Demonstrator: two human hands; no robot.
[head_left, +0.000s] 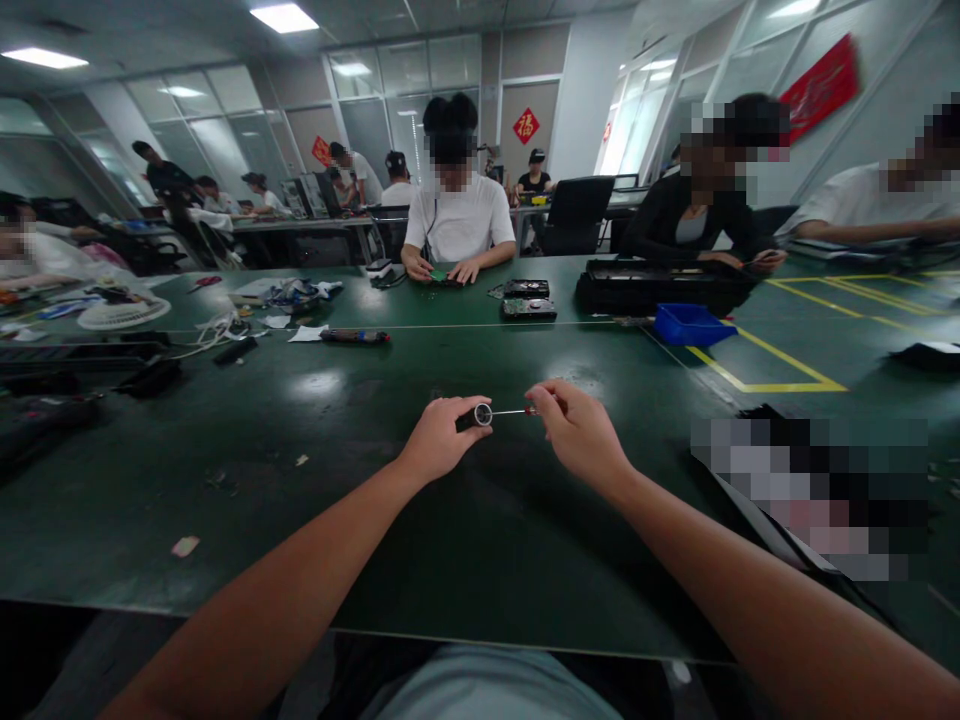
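in the left grip (437,437), a dark cylinder (474,415)

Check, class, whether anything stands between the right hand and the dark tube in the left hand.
Only the thin screwdriver held in the right hand, which spans the gap toward the light-rimmed end of the tube. Nothing else visible stands between them.
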